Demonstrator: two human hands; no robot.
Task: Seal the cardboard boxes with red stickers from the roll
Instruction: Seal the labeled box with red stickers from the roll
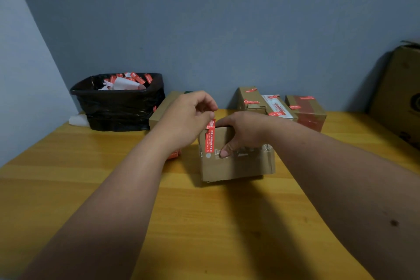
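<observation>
Pinched between the thumb and fingers of the left hand [188, 118] is the top end of a red sticker [210, 136], a narrow glossy strip with small white print that runs down the front face of a box [236, 163] near its left corner. The right hand [241, 134] clamps that box from above, fingers over the top edge and thumb pressed flat against the front. The box is plain brown corrugated card, roughly cubic, with faint grey print and a slightly ragged bottom edge, and it stands mid-table, close to the person. The table [204, 223] is smooth yellow wood with streaky grain. Behind the box, against the blue-grey wall, three more boxes [281, 107] sit side by side, each carrying short red strips. To the left stands a bin [118, 102] lined with crinkled black plastic, holding red and white scraps. A large carton [400, 93] leans at the right edge.
</observation>
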